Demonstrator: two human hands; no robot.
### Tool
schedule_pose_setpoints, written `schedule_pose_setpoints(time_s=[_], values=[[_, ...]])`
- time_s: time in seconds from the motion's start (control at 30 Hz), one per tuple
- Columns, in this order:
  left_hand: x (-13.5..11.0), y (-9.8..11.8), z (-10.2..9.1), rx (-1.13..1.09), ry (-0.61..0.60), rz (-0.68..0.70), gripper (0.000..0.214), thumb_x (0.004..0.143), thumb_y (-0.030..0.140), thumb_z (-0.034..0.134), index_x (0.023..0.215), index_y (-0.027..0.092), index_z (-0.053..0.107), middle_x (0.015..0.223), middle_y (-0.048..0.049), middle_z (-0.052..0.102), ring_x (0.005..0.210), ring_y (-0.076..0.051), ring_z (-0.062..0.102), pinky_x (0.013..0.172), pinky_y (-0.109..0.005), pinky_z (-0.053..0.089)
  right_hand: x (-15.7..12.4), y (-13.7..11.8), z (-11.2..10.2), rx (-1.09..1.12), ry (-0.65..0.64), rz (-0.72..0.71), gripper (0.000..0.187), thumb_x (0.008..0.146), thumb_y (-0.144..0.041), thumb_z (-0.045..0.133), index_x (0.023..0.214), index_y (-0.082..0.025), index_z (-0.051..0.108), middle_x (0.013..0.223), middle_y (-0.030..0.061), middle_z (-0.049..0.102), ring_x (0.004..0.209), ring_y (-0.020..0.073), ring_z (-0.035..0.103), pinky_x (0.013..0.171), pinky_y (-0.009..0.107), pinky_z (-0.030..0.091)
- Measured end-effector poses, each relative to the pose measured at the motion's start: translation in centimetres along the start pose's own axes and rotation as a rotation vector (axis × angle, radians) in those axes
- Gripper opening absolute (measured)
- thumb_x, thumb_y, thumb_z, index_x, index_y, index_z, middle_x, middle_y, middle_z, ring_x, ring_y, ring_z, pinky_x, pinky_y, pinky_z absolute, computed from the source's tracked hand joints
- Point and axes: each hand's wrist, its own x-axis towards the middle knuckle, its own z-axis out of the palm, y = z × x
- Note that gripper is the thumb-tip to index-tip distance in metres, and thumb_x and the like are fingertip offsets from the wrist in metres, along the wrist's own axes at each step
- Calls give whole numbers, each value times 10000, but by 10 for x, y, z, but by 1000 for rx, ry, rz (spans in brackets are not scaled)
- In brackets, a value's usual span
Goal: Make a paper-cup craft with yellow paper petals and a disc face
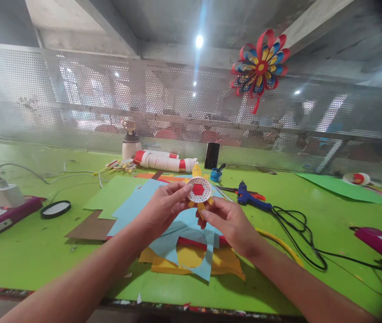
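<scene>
My left hand (164,207) and my right hand (228,223) hold up a small paper craft (199,192) between them above the green table (36,251). It is a white round disc with a red hexagon in the middle and yellow paper parts sticking out above and below. My left fingers pinch its left edge. My right fingers pinch the yellow part at its bottom. Under my hands lie overlapping sheets of light blue paper (137,202), yellow paper (191,262) and green paper (116,190).
A blue glue gun (249,197) with a black cable (298,237) lies to the right. White and red rolls (164,160), a small blue cup (215,175) and a bottle (130,141) stand behind. A paper flower (260,67) hangs on the perforated screen. A magenta device (2,215) sits at left.
</scene>
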Motion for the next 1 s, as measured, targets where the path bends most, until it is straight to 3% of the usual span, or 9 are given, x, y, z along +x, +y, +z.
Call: schedule_pose_setpoints(time_s=[0.53, 0.8, 1.0], values=[[0, 0, 1, -8, 9, -12, 157, 842, 246, 596, 759, 114, 619, 797, -77, 665, 721, -138, 599, 701, -281, 467, -2, 2, -3, -92, -5, -44, 144, 798, -266, 584, 732, -139, 572, 668, 21, 576, 625, 131, 543, 616, 286, 443], [1, 1, -5, -16, 22, 25, 170, 849, 273, 591, 841, 112, 645, 849, -85, 674, 769, -140, 608, 718, -273, 465, 1, -2, -8, -43, -63, -66, 96, 718, -205, 542, 692, -139, 606, 719, 39, 582, 661, 148, 542, 639, 300, 435], [0, 1, -5, -6, 34, 6, 173, 845, 266, 598, 826, 102, 653, 849, -88, 673, 761, -128, 608, 716, -252, 468, 1, -2, -5, -84, -42, -11, 112, 727, -237, 555, 700, -137, 597, 687, 31, 573, 647, 146, 532, 630, 295, 422]])
